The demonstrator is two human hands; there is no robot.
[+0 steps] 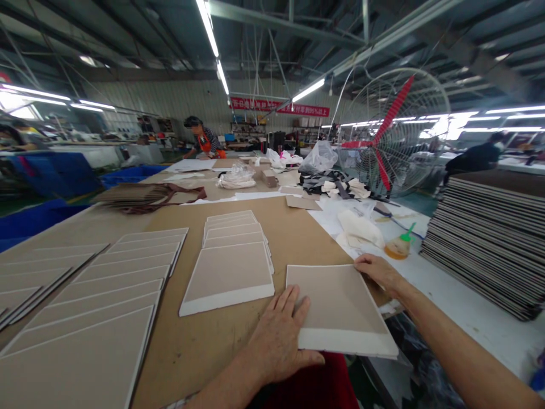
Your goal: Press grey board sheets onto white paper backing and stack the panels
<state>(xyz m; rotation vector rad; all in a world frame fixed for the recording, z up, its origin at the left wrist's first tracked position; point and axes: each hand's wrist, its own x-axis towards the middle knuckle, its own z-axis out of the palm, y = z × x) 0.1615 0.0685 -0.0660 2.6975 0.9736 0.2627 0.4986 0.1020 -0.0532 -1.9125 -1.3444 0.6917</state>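
Note:
A beige fabric-covered panel [336, 298] with white borders lies before me at the table's front edge. My left hand [279, 335] rests on its left side, fingers stretched out flat and the thumb apart near the front edge. At the far right corner, my right hand [377, 272] has its fingertips closed on the panel's edge. Left of it is a fanned stack of similar panels [230, 270], white strip toward me. Farther left, larger beige panels [89, 335] overlap in a long row.
To the right stand a tall stack of dark-edged boards [485, 238] and a green-tipped glue bottle [399, 244]. Fabric scraps [336, 184] and plastic bags lie farther back. A large caged fan [395, 130] is behind them. Another person [206, 139] leans over the table's far end.

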